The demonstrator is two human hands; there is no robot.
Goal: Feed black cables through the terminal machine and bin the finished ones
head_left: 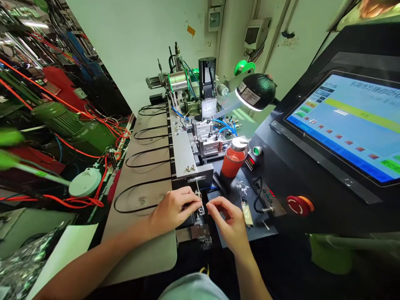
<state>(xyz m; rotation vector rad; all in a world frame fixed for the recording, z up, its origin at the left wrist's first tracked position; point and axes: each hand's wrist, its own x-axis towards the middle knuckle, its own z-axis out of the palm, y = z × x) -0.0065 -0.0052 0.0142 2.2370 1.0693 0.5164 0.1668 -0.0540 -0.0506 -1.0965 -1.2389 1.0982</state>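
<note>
My left hand (178, 207) reaches over the end of the machine's metal track, thumb and fingers drawn together at a small metal fitting (201, 210). Whatever lies between those fingertips is too small to make out. Just right of the fitting, my right hand (230, 220) is closed in a pinch, thumb against forefinger; any piece in it is hidden. Below both hands sits a metal block (204, 238) with small shiny parts. A black cable loop (134, 196) runs to the track beside my left hand.
Ahead stands the machine with metal cylinders (211, 146) and a wire spool (178, 81). Right of it are a ring lamp (256, 91), a red jar (233, 160), a yellowish packet (246, 214), an emergency stop button (300, 205) and a touchscreen (346, 121). Left is a bag of metal parts (28, 254).
</note>
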